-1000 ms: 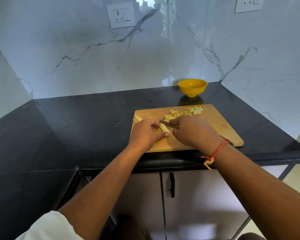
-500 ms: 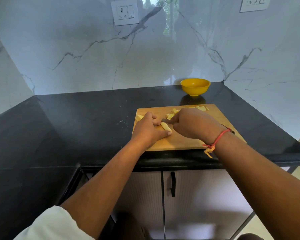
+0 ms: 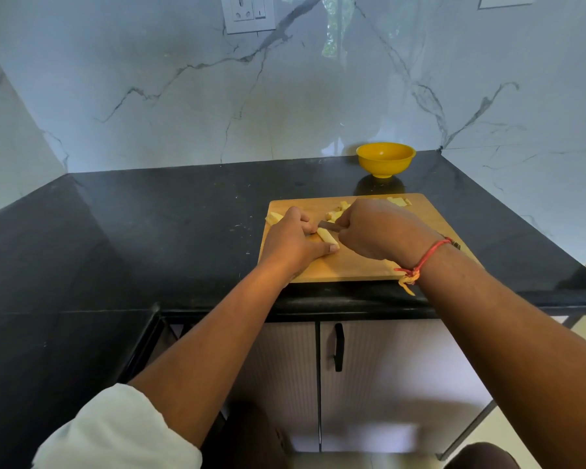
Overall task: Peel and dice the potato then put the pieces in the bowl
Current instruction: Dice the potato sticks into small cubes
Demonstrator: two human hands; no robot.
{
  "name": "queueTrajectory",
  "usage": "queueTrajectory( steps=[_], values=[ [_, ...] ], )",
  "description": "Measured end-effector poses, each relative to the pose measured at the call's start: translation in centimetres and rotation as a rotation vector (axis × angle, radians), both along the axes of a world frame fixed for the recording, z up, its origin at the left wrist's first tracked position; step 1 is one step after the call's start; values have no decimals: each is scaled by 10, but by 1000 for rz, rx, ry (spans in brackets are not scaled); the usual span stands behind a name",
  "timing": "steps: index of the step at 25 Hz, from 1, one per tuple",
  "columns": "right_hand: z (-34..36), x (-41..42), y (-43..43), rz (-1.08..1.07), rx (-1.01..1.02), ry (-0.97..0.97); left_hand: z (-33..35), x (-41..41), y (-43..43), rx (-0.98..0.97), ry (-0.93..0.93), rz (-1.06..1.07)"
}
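Observation:
A wooden cutting board [image 3: 359, 265] lies on the black counter. My left hand [image 3: 291, 238] presses a pale potato strip [image 3: 327, 237] flat on the board. My right hand [image 3: 379, 231] grips a knife [image 3: 329, 226], whose blade tip shows just above the strip. Diced potato pieces [image 3: 339, 211] lie behind my hands, with a few more [image 3: 398, 201] near the board's far edge. Another potato piece [image 3: 274, 217] sits at the board's left edge. The yellow bowl [image 3: 385, 159] stands behind the board by the wall and looks to have nothing in it.
The black counter [image 3: 166, 225] runs left and wraps into a corner. Marble walls rise close behind and to the right. A cabinet door with a black handle [image 3: 338, 346] is below the counter edge.
The view has tilted down and my hands have shifted slightly back on the board. My right hand now covers more of the diced pile; the knife stays over the strip.

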State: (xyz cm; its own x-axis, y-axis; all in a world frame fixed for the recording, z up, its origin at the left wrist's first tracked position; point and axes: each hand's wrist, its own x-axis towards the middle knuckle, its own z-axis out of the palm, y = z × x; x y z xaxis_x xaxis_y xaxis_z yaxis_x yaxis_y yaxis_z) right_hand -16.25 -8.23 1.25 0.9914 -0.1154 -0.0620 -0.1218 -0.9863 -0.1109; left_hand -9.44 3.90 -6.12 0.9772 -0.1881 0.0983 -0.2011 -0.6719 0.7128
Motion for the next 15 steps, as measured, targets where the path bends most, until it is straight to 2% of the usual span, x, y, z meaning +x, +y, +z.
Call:
queueTrajectory(
  steps=[9,15],
  values=[
    [6,-10,9,-2,-72,82,-1,4,-2,33,-13,-14],
    [4,-21,3,-76,-14,70,0,5,-3,38,-16,-12]
  ],
)
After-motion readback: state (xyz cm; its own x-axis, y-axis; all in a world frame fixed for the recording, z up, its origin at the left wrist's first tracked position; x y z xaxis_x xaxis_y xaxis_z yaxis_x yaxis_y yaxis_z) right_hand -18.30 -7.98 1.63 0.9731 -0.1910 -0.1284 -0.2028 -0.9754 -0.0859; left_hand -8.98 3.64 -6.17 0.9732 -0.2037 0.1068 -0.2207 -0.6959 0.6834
